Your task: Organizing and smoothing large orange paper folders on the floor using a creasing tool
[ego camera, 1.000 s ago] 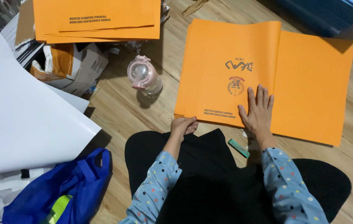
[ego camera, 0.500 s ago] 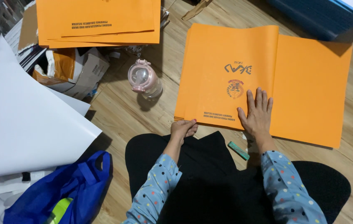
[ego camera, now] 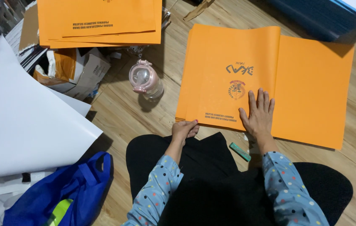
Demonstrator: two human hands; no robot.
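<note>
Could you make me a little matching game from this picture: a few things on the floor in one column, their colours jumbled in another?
Things:
1. folded sheet under the right hand
2. water bottle lid
3. bag by the knee
4. small bar near the right wrist

Colours:
A. blue
B. green
C. orange
D. pink

Pairs: 1-C, 2-D, 3-A, 4-B

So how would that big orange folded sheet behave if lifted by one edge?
The orange folded sheet would probably flop: its top flap already bows upward at the fold. It looks thin and light, so likely to slide easily on the wooden floor; the right hand pressing flat on it suggests it needs pinning.
</note>
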